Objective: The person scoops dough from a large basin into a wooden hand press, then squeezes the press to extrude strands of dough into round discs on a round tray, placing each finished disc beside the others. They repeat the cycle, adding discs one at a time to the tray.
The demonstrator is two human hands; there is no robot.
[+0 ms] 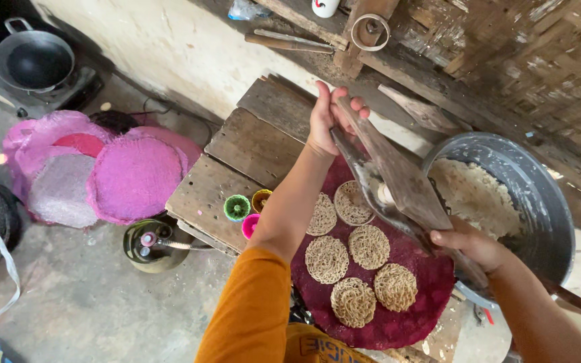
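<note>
Rough concrete floor [89,302] and a stained plaster wall [169,47] frame a low wooden bench [250,144] of weathered planks, seen from above. On the bench lies a round dark red mat [411,269] carrying six pale noodle-like coils [369,247] laid out in rows. Above the mat, the person holds a long wooden press [398,178] with a metal underside, tilted from upper left to lower right. The left hand [327,117], arm in an orange sleeve [253,309], has its grip closed on the press's far end, fingers curled over the wood. The right hand [472,245] is wrapped around the near end, its grip likewise shut on the handle. Just beside the press, to the right, stands a large grey metal basin [539,195] holding whitish dough. Three small plastic cups [250,208], green, orange and pink, sit at the bench's left edge. On the floor to the left lie several round pink woven mats [132,178], overlapping one another, with a green gas cylinder [149,245] near them. A dark wok [33,60] rests on a stove in the far left corner.
</note>
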